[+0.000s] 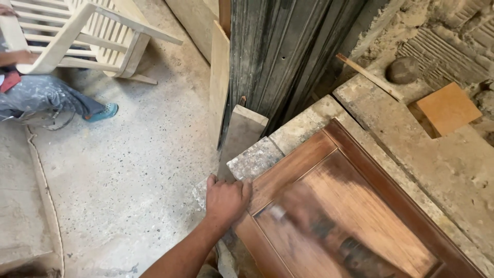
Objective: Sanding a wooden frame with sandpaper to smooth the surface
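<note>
Your left hand (226, 200) lies flat, fingers bent over the corner of the wooden door panel (360, 206), which rests on the concrete surface (437, 149). Your right hand (303, 211) is a blur on the panel; its grip can't be told. A board (241, 136) leans just beyond, with a dark metal shutter (278, 56) behind it.

My left hand (226, 200) rests on a reddish-brown wood-grained door panel (360, 206). The floor (149, 154) is speckled grey. Nearby stand a pale unpainted chair (77, 36), an orange-tan square board (448, 108), and paint-spattered grey trousers (46, 95).
</note>
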